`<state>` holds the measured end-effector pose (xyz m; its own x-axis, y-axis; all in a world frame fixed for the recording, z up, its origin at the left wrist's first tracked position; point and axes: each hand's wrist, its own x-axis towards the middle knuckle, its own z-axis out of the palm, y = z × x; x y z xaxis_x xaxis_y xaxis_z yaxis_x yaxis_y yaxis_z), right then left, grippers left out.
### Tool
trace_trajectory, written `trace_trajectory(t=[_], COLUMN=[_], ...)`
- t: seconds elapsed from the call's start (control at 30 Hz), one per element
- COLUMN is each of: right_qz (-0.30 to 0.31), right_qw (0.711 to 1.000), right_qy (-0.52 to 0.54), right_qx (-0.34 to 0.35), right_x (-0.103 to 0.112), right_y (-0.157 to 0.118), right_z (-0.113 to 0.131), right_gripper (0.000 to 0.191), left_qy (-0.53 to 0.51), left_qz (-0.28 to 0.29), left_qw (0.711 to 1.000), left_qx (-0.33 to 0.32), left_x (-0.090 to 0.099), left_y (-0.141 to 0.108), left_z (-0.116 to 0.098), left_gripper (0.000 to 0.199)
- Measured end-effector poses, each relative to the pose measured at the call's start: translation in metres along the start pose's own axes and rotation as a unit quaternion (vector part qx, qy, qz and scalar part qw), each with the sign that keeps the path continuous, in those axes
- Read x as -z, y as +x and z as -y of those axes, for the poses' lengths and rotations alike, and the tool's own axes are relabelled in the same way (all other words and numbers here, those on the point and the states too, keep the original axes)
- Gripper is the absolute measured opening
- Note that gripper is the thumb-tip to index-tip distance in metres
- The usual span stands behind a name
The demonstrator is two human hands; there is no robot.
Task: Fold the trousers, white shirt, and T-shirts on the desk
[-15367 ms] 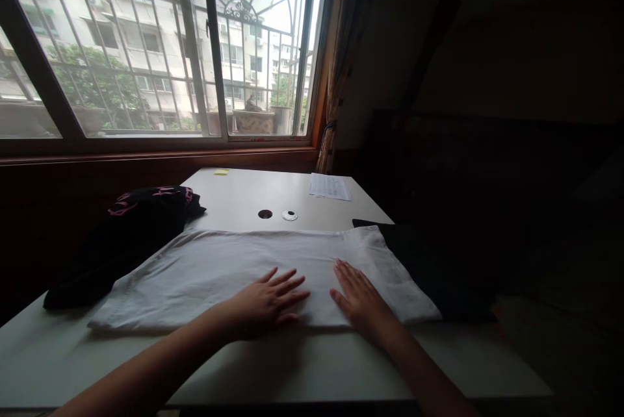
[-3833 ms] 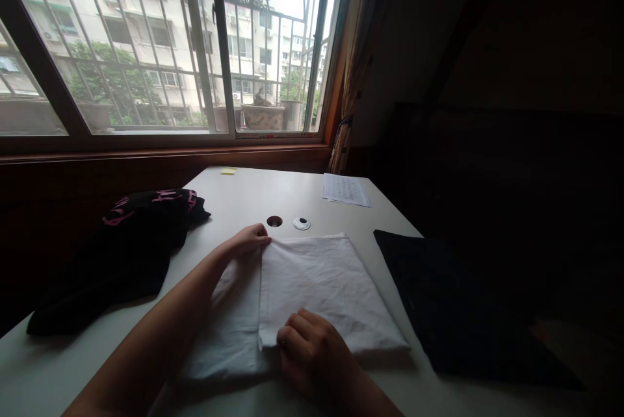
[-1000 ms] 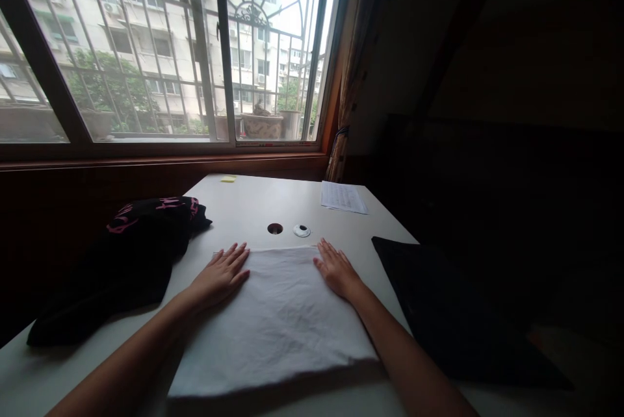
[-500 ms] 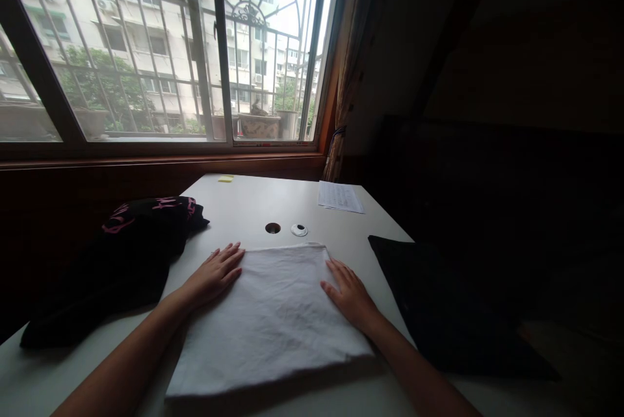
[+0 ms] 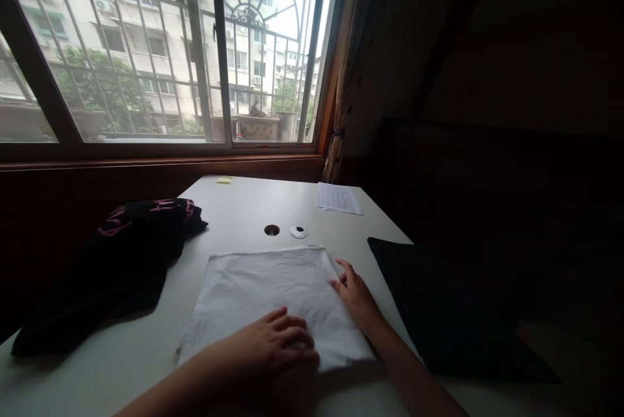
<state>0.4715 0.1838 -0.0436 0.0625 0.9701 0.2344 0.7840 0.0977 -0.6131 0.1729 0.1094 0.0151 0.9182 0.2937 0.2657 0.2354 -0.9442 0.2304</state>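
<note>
A folded white cloth (image 5: 248,290), lightly wrinkled, lies flat in the middle of the table in the head view. Over its near part is my left hand (image 5: 285,342), fingers apart and loosely bent, holding nothing. Whether its fingertips touch the fabric I cannot tell. At the cloth's right edge rests my right hand (image 5: 355,293), thumb on the fabric and index finger stretched out, the other fingers curled and partly hidden. No fabric shows gripped in it.
The white table (image 5: 253,199) has a round hole (image 5: 272,230) with its cap (image 5: 298,232) alongside. A black garment with pink print (image 5: 121,267) lies left, a dark folded cloth (image 5: 439,313) right. Paper sheets (image 5: 340,199) and a yellow note (image 5: 225,180) lie near the window.
My left hand has left the cloth's upper left corner and moved right and toward me, over its near part. My right hand has stayed by the right edge, its fingers now more bent.
</note>
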Motion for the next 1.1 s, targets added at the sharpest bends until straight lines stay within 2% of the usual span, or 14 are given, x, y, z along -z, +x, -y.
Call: trace_trajectory(t=[0.1,0.2,0.37,0.5,0.57,0.63,0.7,0.8,0.83,0.87,0.9,0.93,1.03,1.1], right_qz=[-0.007,-0.018,-0.049,-0.025,0.043,0.154,0.287,0.464,0.496,0.503,0.483,0.436,0.204,0.071], right_qw=[0.999,0.998,0.993,0.993,0.996,0.977,0.930,0.839,0.818,0.812,0.822,0.846,0.936,0.972], right_qy=[-0.031,-0.058,-0.096,-0.074,0.009,0.126,0.215,0.256,0.261,0.269,0.280,0.293,0.285,0.222], right_qx=[-0.014,-0.022,-0.052,-0.084,-0.079,-0.072,-0.086,-0.124,-0.128,-0.124,-0.113,-0.097,-0.038,0.012], right_x=[0.001,0.006,0.019,0.034,0.042,0.050,0.057,0.064,0.065,0.066,0.066,0.066,0.061,0.056], right_y=[0.004,0.007,0.008,0.008,0.005,-0.001,-0.009,-0.021,-0.024,-0.025,-0.024,-0.022,-0.011,-0.003], right_z=[-0.004,-0.009,-0.019,-0.024,-0.021,-0.015,-0.004,0.012,0.016,0.018,0.019,0.018,0.008,-0.001], right_gripper=[0.052,0.052,0.052,0.053,0.048,0.038,0.032,0.033,0.035,0.037,0.039,0.040,0.040,0.037], left_qy=[0.060,0.101,0.119,0.114,0.122,0.144,0.163,0.170,0.168,0.167,0.165,0.164,0.154,0.143], left_qz=[-0.017,-0.042,-0.019,0.006,-0.013,-0.035,-0.068,-0.141,-0.160,-0.174,-0.183,-0.190,-0.221,-0.241], left_qw=[0.998,0.994,0.989,0.968,0.941,0.905,0.866,0.826,0.820,0.818,0.817,0.816,0.816,0.819], left_qx=[-0.020,-0.003,0.088,0.225,0.314,0.399,0.468,0.519,0.523,0.523,0.522,0.520,0.512,0.501], left_x=[-0.024,-0.031,-0.013,0.007,0.014,0.017,0.017,0.015,0.014,0.013,0.013,0.012,0.013,0.013], left_y=[0.001,-0.006,-0.024,-0.048,-0.063,-0.079,-0.093,-0.106,-0.108,-0.109,-0.110,-0.109,-0.106,-0.103], left_z=[0.000,0.014,0.047,0.088,0.109,0.126,0.137,0.147,0.149,0.150,0.152,0.152,0.154,0.155], left_gripper=[0.054,0.049,0.050,0.058,0.062,0.066,0.067,0.058,0.056,0.054,0.054,0.053,0.051,0.050])
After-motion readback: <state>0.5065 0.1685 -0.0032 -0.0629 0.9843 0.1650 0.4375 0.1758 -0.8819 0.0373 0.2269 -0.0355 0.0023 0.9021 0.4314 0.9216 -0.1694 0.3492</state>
